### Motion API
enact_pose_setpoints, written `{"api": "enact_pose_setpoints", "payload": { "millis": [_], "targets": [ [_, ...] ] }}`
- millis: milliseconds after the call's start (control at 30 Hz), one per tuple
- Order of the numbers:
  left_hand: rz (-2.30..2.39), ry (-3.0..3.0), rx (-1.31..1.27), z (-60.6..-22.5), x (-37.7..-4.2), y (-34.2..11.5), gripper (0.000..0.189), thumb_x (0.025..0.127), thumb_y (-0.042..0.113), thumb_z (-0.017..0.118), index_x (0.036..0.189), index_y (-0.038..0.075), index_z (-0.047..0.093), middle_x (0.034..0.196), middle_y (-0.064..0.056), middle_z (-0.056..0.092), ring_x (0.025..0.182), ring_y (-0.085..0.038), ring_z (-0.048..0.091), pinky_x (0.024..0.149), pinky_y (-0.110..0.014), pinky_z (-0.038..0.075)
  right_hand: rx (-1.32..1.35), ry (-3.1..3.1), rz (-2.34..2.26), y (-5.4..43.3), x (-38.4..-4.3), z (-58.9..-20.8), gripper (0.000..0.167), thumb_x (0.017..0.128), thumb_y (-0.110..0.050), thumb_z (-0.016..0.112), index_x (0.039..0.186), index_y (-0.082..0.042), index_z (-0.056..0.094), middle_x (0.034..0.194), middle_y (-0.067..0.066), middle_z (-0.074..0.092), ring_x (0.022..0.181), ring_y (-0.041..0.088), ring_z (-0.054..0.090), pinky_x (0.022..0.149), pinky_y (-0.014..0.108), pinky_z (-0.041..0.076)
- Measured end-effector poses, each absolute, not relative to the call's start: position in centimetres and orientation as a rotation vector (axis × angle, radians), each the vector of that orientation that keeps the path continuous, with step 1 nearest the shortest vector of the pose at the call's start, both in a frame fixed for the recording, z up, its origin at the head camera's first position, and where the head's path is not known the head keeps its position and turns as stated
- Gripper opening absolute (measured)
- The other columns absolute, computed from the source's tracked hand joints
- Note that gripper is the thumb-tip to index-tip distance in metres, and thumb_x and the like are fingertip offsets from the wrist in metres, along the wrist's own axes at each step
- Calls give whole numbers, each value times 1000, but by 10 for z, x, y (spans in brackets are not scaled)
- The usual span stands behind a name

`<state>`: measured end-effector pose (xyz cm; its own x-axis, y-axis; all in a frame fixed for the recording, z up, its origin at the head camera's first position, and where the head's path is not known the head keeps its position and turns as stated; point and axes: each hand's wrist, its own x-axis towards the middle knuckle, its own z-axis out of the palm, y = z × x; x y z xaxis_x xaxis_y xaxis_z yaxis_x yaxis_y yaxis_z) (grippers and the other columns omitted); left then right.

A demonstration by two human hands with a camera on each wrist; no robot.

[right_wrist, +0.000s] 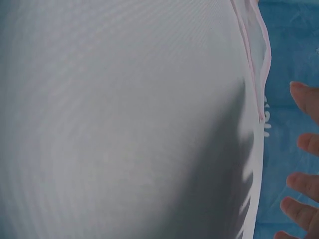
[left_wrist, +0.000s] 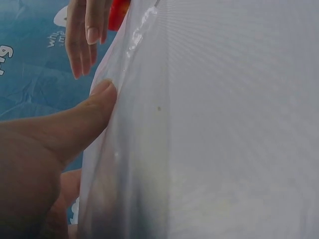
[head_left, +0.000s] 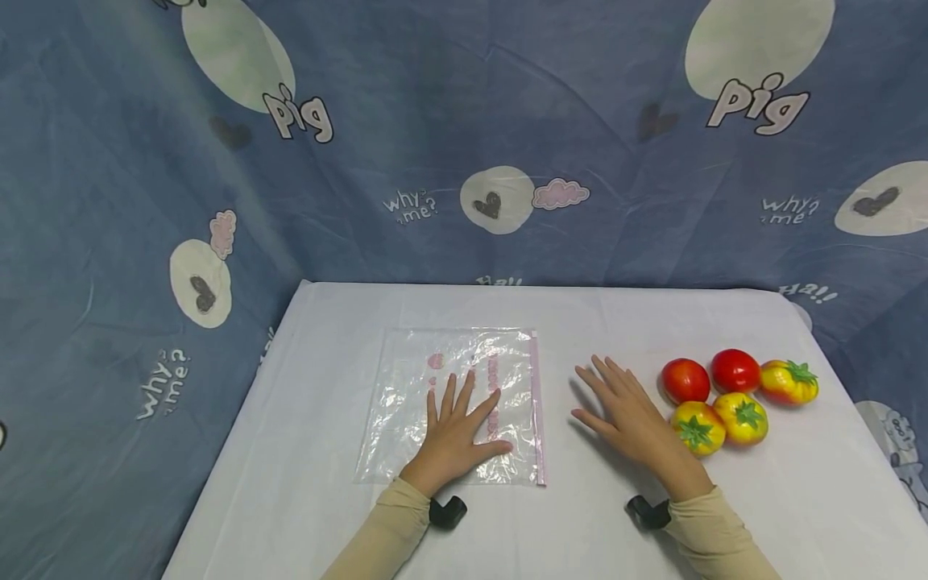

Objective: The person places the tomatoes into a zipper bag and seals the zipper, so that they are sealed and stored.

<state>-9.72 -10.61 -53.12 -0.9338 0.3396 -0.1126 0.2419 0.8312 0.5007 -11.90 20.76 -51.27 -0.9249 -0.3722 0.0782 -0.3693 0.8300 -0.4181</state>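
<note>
A clear plastic zip bag [head_left: 406, 379] with pink print and a pink strip along its right edge lies flat on the white table. My left hand [head_left: 453, 439] rests on the bag, fingers spread and straight; in the left wrist view its thumb [left_wrist: 94, 109] lies against the plastic. To the right of the bag, my right hand [head_left: 627, 415] hovers over the table with fingers extended, holding nothing, its shadow below it. Just right of that hand sit two red tomatoes [head_left: 685, 381] [head_left: 735, 371] and several yellow-red fruits with green leafy tops [head_left: 789, 382].
The white table [head_left: 580, 314] reaches back to a blue printed cloth [head_left: 406, 161] hanging behind and along the left side. A dark camera mount [head_left: 448, 513] sits at the left wrist, and another camera mount [head_left: 648, 513] at the right.
</note>
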Motion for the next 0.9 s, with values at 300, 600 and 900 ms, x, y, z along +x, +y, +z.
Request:
{"api": "enact_pose_setpoints", "payload": {
  "millis": [300,600,900],
  "targets": [
    [739,2815,448,-530,-96,-106,81,91,68,61,160,32,39,176,-11,2,161,-41,-11,125,-68,-14,-615,2995,-679,206,-120,-515,74,93,-43,72,157,-19,44,166,18,35,156,42,27,126,66,22],
    [753,2811,458,-529,-96,-108,76,94,66,57,159,32,40,176,-11,2,161,-40,-12,125,-68,-15,-599,2981,-663,204,-125,-514,74,93,-44,72,157,-18,44,167,18,34,156,42,28,126,66,21],
    [774,2793,445,-529,-97,-108,74,95,65,57,159,32,40,176,-10,2,161,-40,-12,125,-69,-15,-615,2976,-673,199,-136,-510,69,94,-42,71,153,-14,50,166,19,36,155,42,30,127,65,21]
  ]
}}
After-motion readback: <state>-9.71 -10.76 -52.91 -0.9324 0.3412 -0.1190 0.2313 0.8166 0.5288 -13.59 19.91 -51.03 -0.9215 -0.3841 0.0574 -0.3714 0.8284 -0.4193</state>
